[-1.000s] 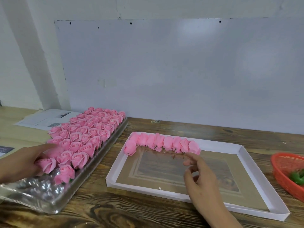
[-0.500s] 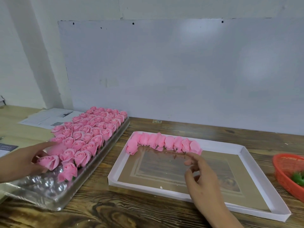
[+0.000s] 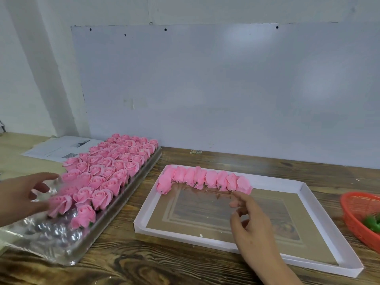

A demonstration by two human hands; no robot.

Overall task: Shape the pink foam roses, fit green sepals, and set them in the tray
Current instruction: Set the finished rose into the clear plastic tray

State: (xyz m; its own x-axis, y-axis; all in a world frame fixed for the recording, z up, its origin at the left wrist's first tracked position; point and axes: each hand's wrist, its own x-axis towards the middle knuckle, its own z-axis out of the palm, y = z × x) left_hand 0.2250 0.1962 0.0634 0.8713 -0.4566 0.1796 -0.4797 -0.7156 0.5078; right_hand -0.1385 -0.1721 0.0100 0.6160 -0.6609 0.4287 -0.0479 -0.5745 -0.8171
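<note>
Nine roses [image 3: 205,179] lie on their sides in a row along the white tray's [image 3: 320,219] far edge, row running left-right, blooms toward the wall, stem ends toward the person. Right hand [image 3: 253,225] hovers over the tray, fingers loosely curled, gripping nothing, just beside the rightmost rose. Left hand [image 3: 22,196] spread and relaxed, thumb touching a rose [image 3: 59,204] in the clear blister tray [image 3: 51,243], whose blooms stand upright. Orange basket [image 3: 355,214] at right holds green sepals [image 3: 372,223].

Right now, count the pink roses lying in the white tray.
9. Eight lie in a row along the white tray's far wall, from to; the ninth sits in front at the left end. Packed tightly, some may be hidden.
</note>
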